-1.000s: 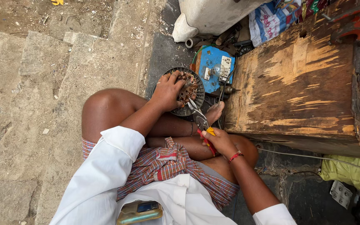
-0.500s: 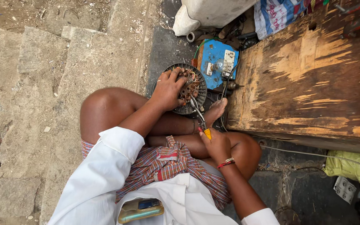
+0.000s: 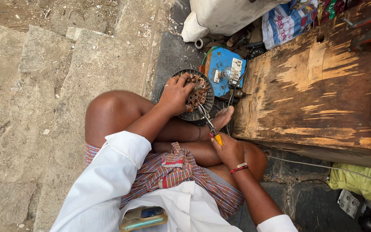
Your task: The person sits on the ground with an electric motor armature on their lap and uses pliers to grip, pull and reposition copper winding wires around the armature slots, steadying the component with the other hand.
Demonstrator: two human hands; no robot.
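I sit cross-legged on the ground. My left hand (image 3: pixel 175 95) rests on a round dark motor stator (image 3: pixel 202 96) with copper windings, gripping its rim and coils. My right hand (image 3: pixel 228 151) is closed on the yellow-and-red handles of a pair of pliers (image 3: pixel 208 122). The metal jaws of the pliers point up into the windings at the stator's lower right. My bare foot (image 3: pixel 220 119) lies just beneath the stator.
A worn wooden box (image 3: pixel 314 90) stands close on the right. A blue switch board (image 3: pixel 224 71) with a socket lies behind the stator, next to a white sack (image 3: pixel 224 17) and a printed bag (image 3: pixel 286 19). Rough stone slabs (image 3: pixel 44 86) lie to the left. A phone (image 3: pixel 144 217) sits in my shirt pocket.
My right hand with the pliers has shifted slightly down and right; the view has drifted a little. My left hand stays on the stator.
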